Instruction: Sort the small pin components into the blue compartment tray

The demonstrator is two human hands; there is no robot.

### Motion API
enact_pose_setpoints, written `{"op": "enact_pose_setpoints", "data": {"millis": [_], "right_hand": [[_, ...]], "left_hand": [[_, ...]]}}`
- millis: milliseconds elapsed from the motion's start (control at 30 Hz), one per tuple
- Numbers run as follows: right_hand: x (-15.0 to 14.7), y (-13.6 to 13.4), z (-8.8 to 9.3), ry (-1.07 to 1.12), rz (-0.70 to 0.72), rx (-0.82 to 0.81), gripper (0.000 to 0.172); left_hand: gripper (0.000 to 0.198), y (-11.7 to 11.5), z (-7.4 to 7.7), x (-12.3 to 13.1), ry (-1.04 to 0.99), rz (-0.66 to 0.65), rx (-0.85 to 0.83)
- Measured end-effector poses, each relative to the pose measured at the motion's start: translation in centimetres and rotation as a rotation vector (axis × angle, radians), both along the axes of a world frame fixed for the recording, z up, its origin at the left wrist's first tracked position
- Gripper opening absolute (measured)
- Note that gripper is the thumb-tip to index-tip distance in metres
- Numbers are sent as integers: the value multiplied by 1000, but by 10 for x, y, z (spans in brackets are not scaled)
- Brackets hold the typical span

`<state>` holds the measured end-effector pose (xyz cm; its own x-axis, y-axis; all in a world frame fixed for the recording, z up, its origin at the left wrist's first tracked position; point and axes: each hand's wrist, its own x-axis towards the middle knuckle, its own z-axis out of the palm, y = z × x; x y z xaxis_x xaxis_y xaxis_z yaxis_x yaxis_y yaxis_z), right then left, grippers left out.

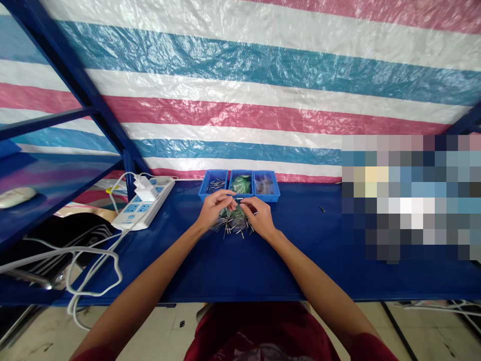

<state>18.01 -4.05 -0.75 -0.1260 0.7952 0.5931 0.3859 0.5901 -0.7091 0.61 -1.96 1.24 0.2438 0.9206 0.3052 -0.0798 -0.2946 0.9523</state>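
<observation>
My left hand [215, 209] and my right hand [262, 216] meet over the table, fingertips pinched on a small thin metal rod [238, 199] that spans between them. Its exact kind is too small to make out. Beneath my hands lies a loose pile of thin dark and silver metal rods [236, 229], with green plastic material among them, partly hidden by my fingers. Just behind stand three joined blue bins: the left bin [201, 192] contains similar metal rods, the middle bin [240, 196] a green plastic bag, the right bin [277, 193] small clear packets.
A white power strip [130, 220] with a plugged-in charger [146, 189] stands at the left, with white cables [93, 250] trailing over the edge. One loose rod [322, 209] lies right on the blue table [240, 276]. Striped sheeting [240, 110] hangs behind; the far right is pixelated.
</observation>
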Motion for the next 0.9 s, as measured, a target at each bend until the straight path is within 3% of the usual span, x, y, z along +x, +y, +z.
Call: {"op": "enact_pose_setpoints", "data": {"millis": [167, 367, 633, 900], "right_hand": [[0, 1, -1, 58, -67, -22, 27], [0, 0, 2, 16, -7, 12, 27], [-1, -1, 2, 60, -97, -46, 34], [-3, 0, 2, 55, -27, -92, 37]], "left_hand": [[28, -1, 0, -1, -10, -29, -26], [27, -2, 0, 0, 4, -71, -52], [33, -2, -1, 0, 90, 43, -15], [29, 0, -6, 5, 47, 141, -5]]}}
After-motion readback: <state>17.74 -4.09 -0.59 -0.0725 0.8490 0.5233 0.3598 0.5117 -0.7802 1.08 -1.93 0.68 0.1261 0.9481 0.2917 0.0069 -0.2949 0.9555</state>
